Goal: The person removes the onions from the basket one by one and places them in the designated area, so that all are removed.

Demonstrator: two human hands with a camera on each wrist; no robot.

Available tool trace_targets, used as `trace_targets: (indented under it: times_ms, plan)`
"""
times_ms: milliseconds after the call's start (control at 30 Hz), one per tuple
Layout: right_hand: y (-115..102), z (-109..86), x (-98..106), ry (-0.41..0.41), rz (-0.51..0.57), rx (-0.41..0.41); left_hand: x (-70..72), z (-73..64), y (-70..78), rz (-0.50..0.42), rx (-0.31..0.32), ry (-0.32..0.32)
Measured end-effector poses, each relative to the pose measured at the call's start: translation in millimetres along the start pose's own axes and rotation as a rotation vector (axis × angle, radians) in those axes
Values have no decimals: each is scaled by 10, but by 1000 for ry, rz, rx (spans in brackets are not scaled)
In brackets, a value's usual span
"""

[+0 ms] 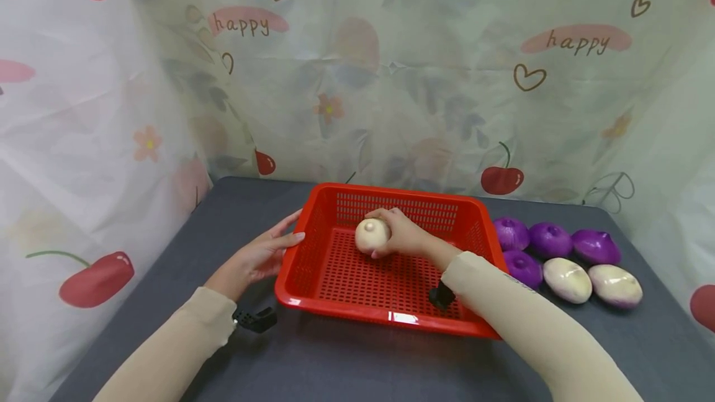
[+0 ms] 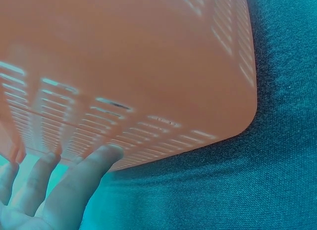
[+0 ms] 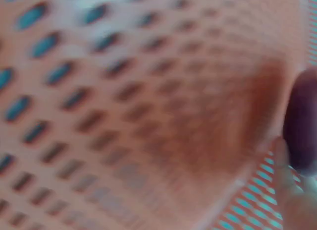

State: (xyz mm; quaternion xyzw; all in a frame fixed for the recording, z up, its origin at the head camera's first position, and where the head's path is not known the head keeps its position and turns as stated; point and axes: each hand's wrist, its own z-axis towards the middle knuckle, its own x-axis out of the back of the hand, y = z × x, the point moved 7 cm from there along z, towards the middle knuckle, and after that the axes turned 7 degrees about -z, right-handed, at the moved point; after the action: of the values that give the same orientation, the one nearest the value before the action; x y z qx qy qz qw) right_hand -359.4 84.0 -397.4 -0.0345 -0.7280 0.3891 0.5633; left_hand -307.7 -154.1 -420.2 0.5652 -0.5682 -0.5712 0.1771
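Observation:
My right hand (image 1: pixel 404 234) reaches into a red plastic basket (image 1: pixel 346 313) with slotted walls and grips a pale round turnip (image 1: pixel 372 236), its small nub showing. In the right wrist view the held turnip (image 3: pixel 303 123) looks dark at the right edge, with a finger against it. My left hand (image 1: pixel 261 254) is at the basket's left side, thumb near the rim. Seen from the left wrist, its fairly straight fingers (image 2: pixel 74 190) touch the outside of the slotted wall (image 2: pixel 148 91).
Right of the basket, several purple turnips (image 1: pixel 550 240) and two mostly white ones (image 1: pixel 567 280) lie grouped on the dark grey table (image 1: pixel 357 368). A printed curtain (image 1: pixel 391 110) hangs behind and at both sides. Black wrist mounts (image 1: pixel 256 319) show at both sleeves.

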Motion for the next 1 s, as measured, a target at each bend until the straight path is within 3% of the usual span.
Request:
trace_targets:
  times_ms: [267,400,533,867,1000]
  plan:
    - [-238,-179,449,23,182,9,0,4,-1,16,-9,7]
    - [-362,-391,730,63,245,12,10,3,-2,25,-14,15]
    - [-426,-661,947,91,241,31,15,2,0,24,-16,20]
    - [-256,-1498,1408,219,178,43,-9,-8,10,15,-16,8]
    - [0,-1858,1560,303,171,-34,-14,-6,5,9,-16,4]
